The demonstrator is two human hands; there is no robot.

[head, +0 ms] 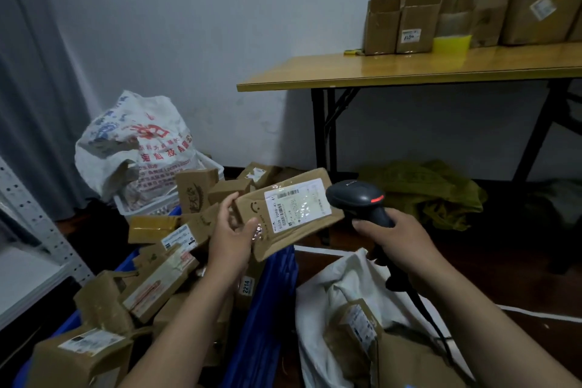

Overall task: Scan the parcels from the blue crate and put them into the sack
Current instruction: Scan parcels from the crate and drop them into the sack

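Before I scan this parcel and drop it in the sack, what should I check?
1. Left hand grips parcel: ok.
2. Label turned up, uncovered: ok.
3. Right hand grips scanner, red light on: ok.
4. Scanner aimed squarely at label: cannot tell.
5. Sack mouth open below: ok.
6. Cable clear of sack mouth: cannot tell.
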